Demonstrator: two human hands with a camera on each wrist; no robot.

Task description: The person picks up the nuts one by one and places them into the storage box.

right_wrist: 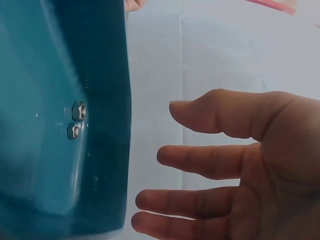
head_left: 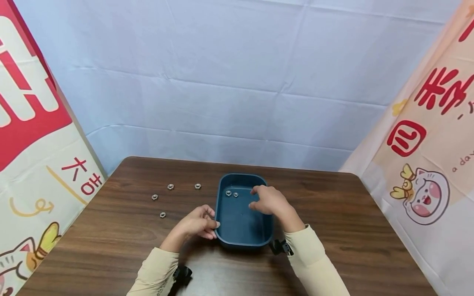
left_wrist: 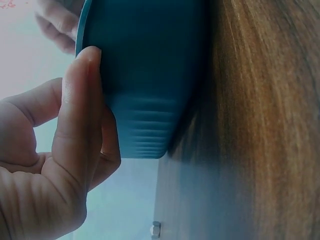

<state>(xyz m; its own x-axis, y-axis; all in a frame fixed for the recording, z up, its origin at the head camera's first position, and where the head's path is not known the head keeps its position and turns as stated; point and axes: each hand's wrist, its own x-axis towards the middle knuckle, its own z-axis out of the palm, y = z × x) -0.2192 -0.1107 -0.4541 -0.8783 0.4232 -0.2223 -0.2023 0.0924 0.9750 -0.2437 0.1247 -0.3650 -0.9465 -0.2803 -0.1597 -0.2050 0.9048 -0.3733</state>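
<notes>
A blue rectangular tray [head_left: 242,240] stands on the table, with two metal hex nuts [head_left: 228,193] on its floor near the far left corner. The same two nuts [right_wrist: 78,111] show in the right wrist view. At the tray's left side, my left hand [head_left: 200,223] holds the rim, thumb on the edge and fingers bent against the outer wall. My right hand [head_left: 271,200] hovers over the tray's right part, its fingers spread apart and holding nothing. Several more hex nuts [head_left: 163,215] lie on the table to the left of the tray.
The brown wooden table [head_left: 333,230] extends on both sides of the tray. A pale cloth [head_left: 229,82] hangs behind it, and printed banners [head_left: 418,164] stand at left and right. Small black devices [head_left: 281,247] are strapped to both wrists.
</notes>
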